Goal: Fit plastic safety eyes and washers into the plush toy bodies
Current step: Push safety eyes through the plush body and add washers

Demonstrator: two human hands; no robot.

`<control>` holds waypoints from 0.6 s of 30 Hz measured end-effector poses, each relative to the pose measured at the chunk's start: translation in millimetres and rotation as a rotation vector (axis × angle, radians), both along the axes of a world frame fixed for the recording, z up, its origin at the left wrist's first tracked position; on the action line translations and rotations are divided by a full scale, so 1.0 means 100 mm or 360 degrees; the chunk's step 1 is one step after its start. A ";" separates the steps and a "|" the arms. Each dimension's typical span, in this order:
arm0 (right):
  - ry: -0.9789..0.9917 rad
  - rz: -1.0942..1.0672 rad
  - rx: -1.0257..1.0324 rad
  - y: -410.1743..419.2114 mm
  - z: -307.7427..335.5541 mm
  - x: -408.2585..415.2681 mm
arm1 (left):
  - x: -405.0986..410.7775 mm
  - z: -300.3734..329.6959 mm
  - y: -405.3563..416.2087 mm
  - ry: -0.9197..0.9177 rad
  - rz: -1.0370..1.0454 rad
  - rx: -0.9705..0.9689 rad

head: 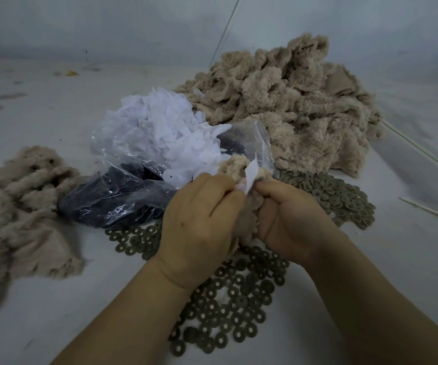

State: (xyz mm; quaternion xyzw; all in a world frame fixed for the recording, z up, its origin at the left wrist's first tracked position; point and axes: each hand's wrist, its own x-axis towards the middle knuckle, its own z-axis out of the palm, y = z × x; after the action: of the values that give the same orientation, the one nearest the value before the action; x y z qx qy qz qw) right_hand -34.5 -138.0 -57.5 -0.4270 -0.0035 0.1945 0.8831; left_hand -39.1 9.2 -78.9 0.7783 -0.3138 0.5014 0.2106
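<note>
Plush toy body (241, 206), beige and fuzzy, sits bunched between both hands just in front of the clear plastic bag (160, 164). Left hand (199, 217) grips its left side with curled fingers; right hand (291, 219) pinches its right side, where a small white fabric piece (250, 177) pokes up against the plush. Whether an eye is already in place cannot be told. Olive-grey washers (228, 299) lie scattered under the hands, in front of the bag and to its right. Inside the bag are white cut pieces (165, 127) and dark items (112, 204). Behind the bag and to its right rises a large plush pile (291, 101); left of the bag lies a smaller plush heap (23, 206). Everything rests on a pale table (54, 312).
</note>
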 end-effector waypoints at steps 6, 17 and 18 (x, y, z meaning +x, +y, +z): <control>-0.0029 0.0151 0.0030 -0.02 -0.05 0.00 | 0.03 -0.04 -0.02 -0.0018 -0.0007 0.0183; -0.0144 -0.0106 -0.0227 0.01 -0.10 0.01 | 0.02 -0.07 -0.02 0.0261 -0.0154 0.0027; -0.0126 -0.0143 -0.0243 0.01 -0.10 0.01 | 0.00 -0.06 -0.02 0.0320 -0.0194 -0.0087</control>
State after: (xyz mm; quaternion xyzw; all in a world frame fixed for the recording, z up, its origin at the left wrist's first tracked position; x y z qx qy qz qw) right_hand -33.7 -136.5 -67.1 -0.5003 -0.0045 0.1375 0.8549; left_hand -38.7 7.1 -84.5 0.7982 -0.3240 0.4154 0.2922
